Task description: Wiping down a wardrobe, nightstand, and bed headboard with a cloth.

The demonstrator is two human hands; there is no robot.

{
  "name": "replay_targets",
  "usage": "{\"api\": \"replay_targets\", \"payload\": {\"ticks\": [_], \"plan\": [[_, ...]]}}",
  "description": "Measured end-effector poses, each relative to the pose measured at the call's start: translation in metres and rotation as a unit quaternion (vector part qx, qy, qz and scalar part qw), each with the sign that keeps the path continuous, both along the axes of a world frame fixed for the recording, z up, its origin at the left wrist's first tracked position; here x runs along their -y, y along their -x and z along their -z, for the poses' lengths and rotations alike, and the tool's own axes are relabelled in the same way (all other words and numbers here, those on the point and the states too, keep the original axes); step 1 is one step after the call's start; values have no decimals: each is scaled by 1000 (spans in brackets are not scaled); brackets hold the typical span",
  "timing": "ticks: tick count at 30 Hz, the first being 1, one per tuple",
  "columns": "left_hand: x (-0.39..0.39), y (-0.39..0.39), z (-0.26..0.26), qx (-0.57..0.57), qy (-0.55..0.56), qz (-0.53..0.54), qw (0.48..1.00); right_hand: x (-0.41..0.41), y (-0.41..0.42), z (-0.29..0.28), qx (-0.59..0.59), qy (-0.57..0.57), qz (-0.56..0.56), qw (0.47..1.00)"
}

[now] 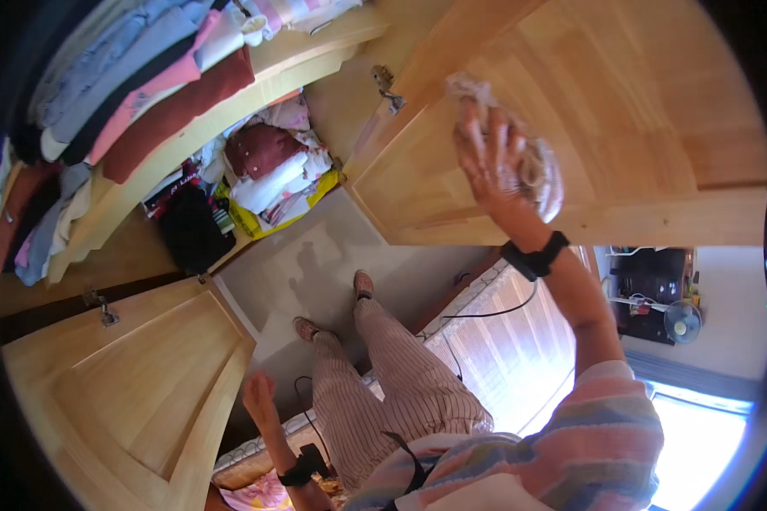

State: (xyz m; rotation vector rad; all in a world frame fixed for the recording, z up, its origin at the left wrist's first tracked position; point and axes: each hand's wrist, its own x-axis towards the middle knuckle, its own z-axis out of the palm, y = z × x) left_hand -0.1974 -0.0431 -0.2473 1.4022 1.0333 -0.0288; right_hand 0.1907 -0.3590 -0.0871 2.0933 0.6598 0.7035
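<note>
My right hand [491, 150] presses a pale, crumpled cloth [543, 182] flat against the inner face of the right wooden wardrobe door [613, 115]. Part of the cloth sticks out past the fingertips and more bunches beside the palm. Low on the other side, my left hand [260, 393] hangs with its fingers curled in and nothing visible in them. It is close to the free edge of the left wardrobe door [147, 377]; whether it touches that edge I cannot tell. Both doors stand swung out from the wardrobe.
Folded clothes [147, 96] fill the upper wardrobe shelf. Below lie more clothes [268, 153] and a black bag [195, 230]. Metal hinges [388, 89] jut out by the right door. A bed [498, 345] stands close behind my legs, with dark cables across it. A fan [682, 321] is farther off.
</note>
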Motion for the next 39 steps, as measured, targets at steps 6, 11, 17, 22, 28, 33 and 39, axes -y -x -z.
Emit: {"api": "replay_targets", "payload": {"ticks": [6,11,17,22,28,33,39], "plan": [[35,10,12,-48,43,0,998,-10,-13,148,-104,20,9,994],[50,27,33,-42,37,38,998,8,23,237,-218,68,-12,974],[50,40,38,-74,32,76,994,68,73,303,-313,164,8,935],[32,39,45,-100,47,83,990,45,74,206,-400,199,88,890],[10,14,40,-74,-16,151,986,94,80,127,-319,9,22,947],[-3,19,5,-23,-86,126,988,129,76,81,-280,-131,-121,943],[-1,92,-29,-40,-129,-40,990,88,81,72,-461,-180,207,844]]}}
